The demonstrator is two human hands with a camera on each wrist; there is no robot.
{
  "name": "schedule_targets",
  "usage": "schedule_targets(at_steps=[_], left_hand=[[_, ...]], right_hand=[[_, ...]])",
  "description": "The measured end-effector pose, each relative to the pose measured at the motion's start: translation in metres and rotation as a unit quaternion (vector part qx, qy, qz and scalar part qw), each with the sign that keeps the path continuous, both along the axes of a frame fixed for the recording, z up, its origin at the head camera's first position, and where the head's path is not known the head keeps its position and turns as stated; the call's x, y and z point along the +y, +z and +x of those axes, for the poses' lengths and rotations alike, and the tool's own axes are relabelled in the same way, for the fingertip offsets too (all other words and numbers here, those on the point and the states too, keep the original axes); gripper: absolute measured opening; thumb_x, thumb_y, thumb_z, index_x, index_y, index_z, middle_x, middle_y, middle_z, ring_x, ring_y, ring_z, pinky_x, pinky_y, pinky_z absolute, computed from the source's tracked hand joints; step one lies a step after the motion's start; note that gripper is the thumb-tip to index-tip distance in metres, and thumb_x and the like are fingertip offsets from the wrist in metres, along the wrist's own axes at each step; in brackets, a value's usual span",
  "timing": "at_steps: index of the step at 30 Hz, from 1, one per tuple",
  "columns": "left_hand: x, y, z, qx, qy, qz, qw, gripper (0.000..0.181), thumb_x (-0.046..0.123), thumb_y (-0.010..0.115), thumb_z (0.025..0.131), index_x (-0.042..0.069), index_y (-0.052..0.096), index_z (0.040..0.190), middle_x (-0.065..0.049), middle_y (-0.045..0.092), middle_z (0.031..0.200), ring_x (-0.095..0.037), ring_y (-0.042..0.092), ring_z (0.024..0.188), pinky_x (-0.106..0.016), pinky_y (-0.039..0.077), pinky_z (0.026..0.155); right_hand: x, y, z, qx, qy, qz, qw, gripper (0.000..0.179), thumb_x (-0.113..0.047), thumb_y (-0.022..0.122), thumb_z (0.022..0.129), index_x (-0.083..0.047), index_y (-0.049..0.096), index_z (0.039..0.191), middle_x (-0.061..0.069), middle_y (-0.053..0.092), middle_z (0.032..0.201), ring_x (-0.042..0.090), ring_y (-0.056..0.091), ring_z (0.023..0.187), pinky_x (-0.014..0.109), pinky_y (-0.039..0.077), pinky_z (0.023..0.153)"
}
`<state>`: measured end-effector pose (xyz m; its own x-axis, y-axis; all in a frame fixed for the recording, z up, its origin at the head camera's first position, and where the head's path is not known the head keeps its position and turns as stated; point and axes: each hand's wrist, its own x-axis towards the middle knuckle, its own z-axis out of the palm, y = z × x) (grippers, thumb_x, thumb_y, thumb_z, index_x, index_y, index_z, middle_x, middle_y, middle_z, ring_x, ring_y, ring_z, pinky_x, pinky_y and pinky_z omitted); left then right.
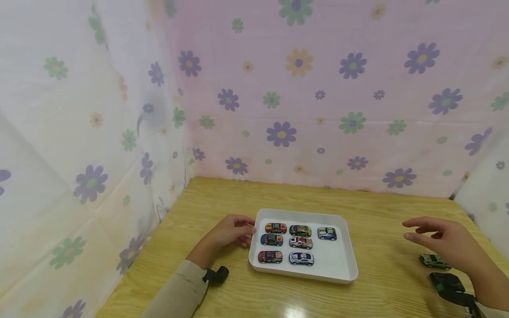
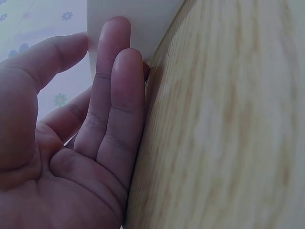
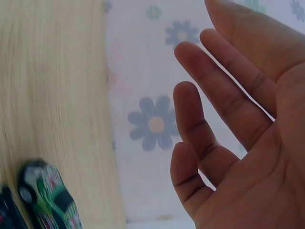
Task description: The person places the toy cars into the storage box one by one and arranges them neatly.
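Observation:
A white tray [image 1: 332,260] lies on the wooden table with several toy cars in it, among them a white-and-green car [image 1: 327,233] alone in the right column and a white car [image 1: 301,258] at the front. My left hand [image 1: 230,232] rests at the tray's left wall, its fingers relaxed along the side; in the left wrist view the fingertips overlap the tray wall [image 2: 147,24]. Over the table to the right, my right hand [image 1: 449,240] hovers with loosely bent fingers and nothing between them. Below it sits a green toy car [image 1: 434,261], also in the right wrist view.
Beside the green car, near the right wrist, a dark object [image 1: 447,282] is partly covered by the black wrist strap. Flowered cloth [image 1: 278,110] hangs behind the table [image 1: 381,229] and along its left and right sides.

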<state>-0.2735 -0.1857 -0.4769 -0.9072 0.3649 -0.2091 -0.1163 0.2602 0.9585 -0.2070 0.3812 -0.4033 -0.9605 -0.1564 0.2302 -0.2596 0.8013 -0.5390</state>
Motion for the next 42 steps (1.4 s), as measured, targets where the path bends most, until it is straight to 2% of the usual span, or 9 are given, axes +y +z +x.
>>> schedule_targets(at_steps=[5, 12, 18, 22, 31, 34, 37, 40, 42], left_hand=[[0.000, -0.002, 0.000, 0.002, 0.000, -0.004, 1.0000, 0.042, 0.025, 0.075, 0.096, 0.002, 0.067, 0.130, -0.010, 0.076, 0.106, -0.019, 0.075, 0.075, -0.034, 0.064, 0.068], [0.001, -0.004, -0.004, 0.006, 0.005, -0.010, 0.9999, 0.045, 0.027, 0.076, 0.095, 0.001, 0.067, 0.131, -0.010, 0.076, 0.105, -0.019, 0.074, 0.074, -0.035, 0.064, 0.068], [0.002, -0.003, -0.004, 0.005, 0.001, -0.005, 1.0000, 0.043, 0.026, 0.075, 0.096, 0.002, 0.067, 0.131, -0.010, 0.076, 0.107, -0.020, 0.075, 0.075, -0.034, 0.064, 0.068], [0.003, -0.001, -0.003, 0.001, -0.002, -0.002, 1.0000, 0.043, 0.025, 0.075, 0.096, 0.002, 0.067, 0.131, -0.011, 0.076, 0.108, -0.020, 0.075, 0.076, -0.034, 0.064, 0.069], [0.002, -0.001, -0.001, -0.003, 0.011, -0.009, 0.9999, 0.043, 0.024, 0.074, 0.096, 0.001, 0.067, 0.131, -0.010, 0.077, 0.106, -0.018, 0.074, 0.074, -0.035, 0.064, 0.069], [0.002, 0.000, -0.002, -0.003, 0.012, -0.007, 0.9999, 0.043, 0.025, 0.075, 0.096, 0.001, 0.067, 0.131, -0.010, 0.077, 0.105, -0.018, 0.074, 0.073, -0.035, 0.064, 0.069], [0.002, 0.001, -0.003, -0.005, 0.013, -0.004, 0.9999, 0.043, 0.025, 0.075, 0.095, 0.001, 0.067, 0.130, -0.010, 0.077, 0.104, -0.018, 0.074, 0.073, -0.035, 0.064, 0.069], [0.002, 0.000, -0.003, -0.006, 0.008, 0.002, 0.9999, 0.043, 0.024, 0.076, 0.095, 0.001, 0.067, 0.130, -0.010, 0.077, 0.104, -0.018, 0.074, 0.073, -0.034, 0.064, 0.068], [0.002, -0.001, -0.003, -0.007, 0.004, 0.004, 1.0000, 0.043, 0.024, 0.076, 0.094, 0.001, 0.067, 0.130, -0.010, 0.077, 0.105, -0.019, 0.075, 0.074, -0.034, 0.064, 0.068]], right_hand=[[0.022, -0.003, 0.005, 0.015, -0.016, -0.012, 0.9997, 0.036, -0.030, 0.076, 0.096, -0.013, 0.073, 0.127, -0.047, 0.049, 0.114, -0.024, 0.049, 0.093, 0.020, 0.053, 0.064], [0.053, -0.020, 0.015, -0.036, -0.051, -0.068, 0.9957, 0.047, -0.031, 0.071, 0.100, -0.006, 0.063, 0.140, -0.042, 0.053, 0.112, -0.018, 0.055, 0.091, 0.023, 0.054, 0.066], [0.089, -0.054, 0.015, -0.108, -0.064, -0.092, 0.9878, 0.064, -0.040, 0.064, 0.103, -0.005, 0.046, 0.154, -0.044, 0.037, 0.118, -0.016, 0.046, 0.095, 0.060, 0.050, 0.087], [0.106, -0.071, 0.013, -0.142, -0.068, -0.089, 0.9835, 0.069, -0.045, 0.063, 0.103, -0.010, 0.041, 0.158, -0.043, 0.031, 0.119, 0.002, 0.053, 0.108, 0.056, 0.054, 0.091], [0.109, -0.076, 0.014, -0.205, -0.058, -0.112, 0.9706, 0.074, -0.046, 0.067, 0.099, -0.007, 0.043, 0.157, -0.049, 0.035, 0.114, -0.028, 0.042, 0.092, 0.052, 0.058, 0.090], [0.111, -0.082, 0.012, -0.205, -0.054, -0.086, 0.9734, 0.079, -0.048, 0.069, 0.097, 0.000, 0.044, 0.155, -0.043, 0.045, 0.117, -0.029, 0.042, 0.094, 0.038, 0.060, 0.087], [0.110, -0.081, 0.008, -0.223, -0.049, -0.062, 0.9715, 0.084, -0.049, 0.071, 0.095, 0.005, 0.044, 0.153, -0.006, 0.065, 0.135, -0.029, 0.044, 0.092, 0.028, 0.059, 0.085], [0.106, -0.075, 0.007, -0.246, -0.051, -0.052, 0.9665, 0.087, -0.050, 0.073, 0.093, 0.007, 0.044, 0.152, 0.029, 0.054, 0.148, 0.000, 0.066, 0.109, 0.033, 0.060, 0.089], [0.105, -0.074, 0.007, -0.257, -0.054, -0.045, 0.9639, 0.088, -0.051, 0.073, 0.093, 0.008, 0.044, 0.151, 0.038, 0.045, 0.151, 0.033, 0.064, 0.123, 0.044, 0.059, 0.092]])
